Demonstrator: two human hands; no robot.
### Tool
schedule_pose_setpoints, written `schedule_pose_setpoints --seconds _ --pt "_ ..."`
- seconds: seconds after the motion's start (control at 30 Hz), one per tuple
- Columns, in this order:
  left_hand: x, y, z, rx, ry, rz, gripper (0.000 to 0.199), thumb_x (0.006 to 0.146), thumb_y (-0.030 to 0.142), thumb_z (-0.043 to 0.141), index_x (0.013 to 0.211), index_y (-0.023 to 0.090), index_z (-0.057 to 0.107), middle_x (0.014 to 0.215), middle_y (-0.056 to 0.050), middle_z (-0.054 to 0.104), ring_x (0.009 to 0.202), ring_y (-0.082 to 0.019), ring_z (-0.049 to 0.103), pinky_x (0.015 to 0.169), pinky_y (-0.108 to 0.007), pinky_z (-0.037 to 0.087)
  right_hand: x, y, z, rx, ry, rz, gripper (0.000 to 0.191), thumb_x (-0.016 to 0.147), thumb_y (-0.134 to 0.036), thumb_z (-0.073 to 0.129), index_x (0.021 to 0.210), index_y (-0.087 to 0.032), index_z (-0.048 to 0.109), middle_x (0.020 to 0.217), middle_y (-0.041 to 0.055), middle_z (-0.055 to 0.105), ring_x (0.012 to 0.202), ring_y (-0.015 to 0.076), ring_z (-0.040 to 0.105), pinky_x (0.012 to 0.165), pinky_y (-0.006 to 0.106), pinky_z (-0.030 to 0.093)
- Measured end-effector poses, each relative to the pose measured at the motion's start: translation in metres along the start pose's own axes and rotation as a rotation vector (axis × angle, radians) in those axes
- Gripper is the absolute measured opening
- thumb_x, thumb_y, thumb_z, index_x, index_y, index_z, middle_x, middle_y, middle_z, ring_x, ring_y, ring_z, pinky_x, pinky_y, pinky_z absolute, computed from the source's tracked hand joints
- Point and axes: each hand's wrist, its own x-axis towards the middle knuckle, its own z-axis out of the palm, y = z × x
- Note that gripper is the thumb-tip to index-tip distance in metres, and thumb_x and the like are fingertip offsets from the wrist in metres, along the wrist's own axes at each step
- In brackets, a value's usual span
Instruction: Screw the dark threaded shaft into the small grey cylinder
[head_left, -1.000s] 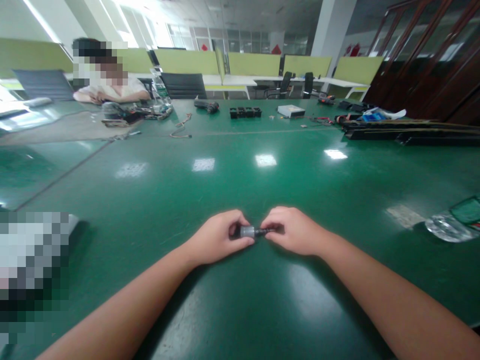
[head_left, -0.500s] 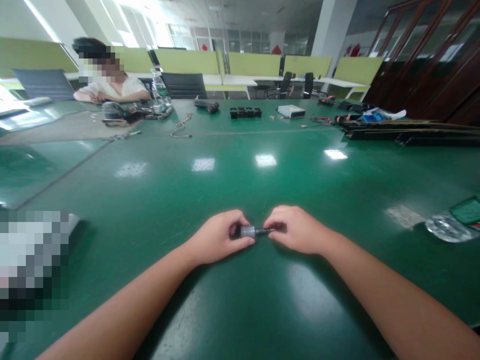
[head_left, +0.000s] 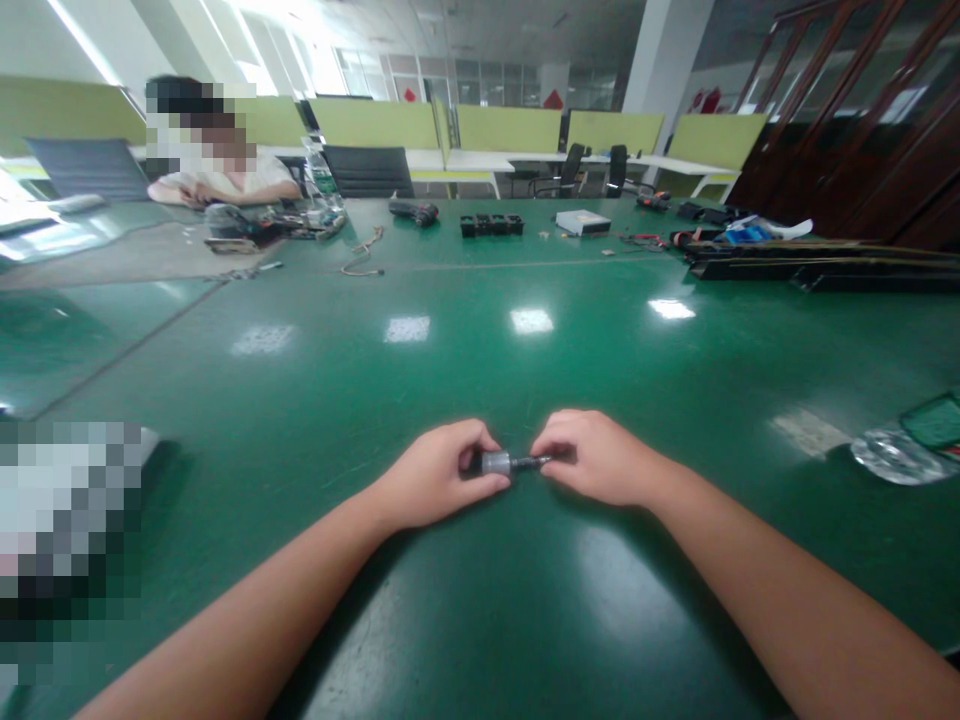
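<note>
In the head view, my left hand [head_left: 442, 475] is closed around the wide end of a small grey and black cylinder [head_left: 496, 463]. A thin dark shaft [head_left: 525, 463] sticks out of the cylinder to the right. The tip of that shaft is between the thumb and fingers of my right hand [head_left: 592, 458], which is closed in a pinch. Both hands rest low over the green table [head_left: 480, 370], and the piece lies level between them. What exact kind of tool or part it is, I cannot make out. My fingers cover both its ends.
A blurred-out box shape [head_left: 67, 510] stands at the left. On the right lies a clear plastic item [head_left: 900, 455]. Across the table are a black block [head_left: 491, 225], a white box [head_left: 583, 221], cables [head_left: 365, 255] and long black bars [head_left: 817, 263]. A person [head_left: 225, 175] sits far left.
My right hand has shifted slightly to the right, and a little more of the dark shaft shows between the hands. My left hand has stayed in place.
</note>
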Motion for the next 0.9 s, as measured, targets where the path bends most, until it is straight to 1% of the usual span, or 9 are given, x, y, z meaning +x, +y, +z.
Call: schedule_pose_setpoints --seconds 0.37,0.63,0.9 --pt "-0.0002 -0.0002 -0.0001 -0.016 -0.001 0.008 0.026 0.084 0.044 0.068 0.095 0.021 0.065 0.077 0.001 0.062 0.067 -0.014 0.056 0.060 -0.024 0.039 -0.0006 -0.0010 -0.0036 0.005 -0.023 0.022 0.013 0.082 -0.015 0.068 0.093 -0.019 0.074 0.088 0.0024 0.069 0.083 0.0150 0.060 0.075 0.027 0.044" --pt "0.0002 0.0015 -0.0001 -0.023 0.007 0.000 0.027 0.082 0.045 0.069 0.094 0.021 0.066 0.076 0.001 0.062 0.067 -0.015 0.055 0.059 -0.025 0.038 -0.0020 0.0011 -0.0068 0.017 -0.021 0.045 0.014 0.080 -0.014 0.069 0.091 -0.020 0.074 0.084 0.0013 0.068 0.075 0.0130 0.058 0.069 0.025 0.043" --pt "-0.0002 0.0010 -0.0005 -0.024 0.001 -0.001 0.027 0.083 0.045 0.069 0.094 0.021 0.066 0.077 0.001 0.061 0.067 -0.015 0.055 0.059 -0.025 0.038 -0.0029 0.0015 -0.0084 0.029 -0.029 0.067 0.013 0.079 -0.013 0.069 0.089 -0.019 0.075 0.082 0.0014 0.068 0.072 0.0122 0.059 0.066 0.024 0.042"
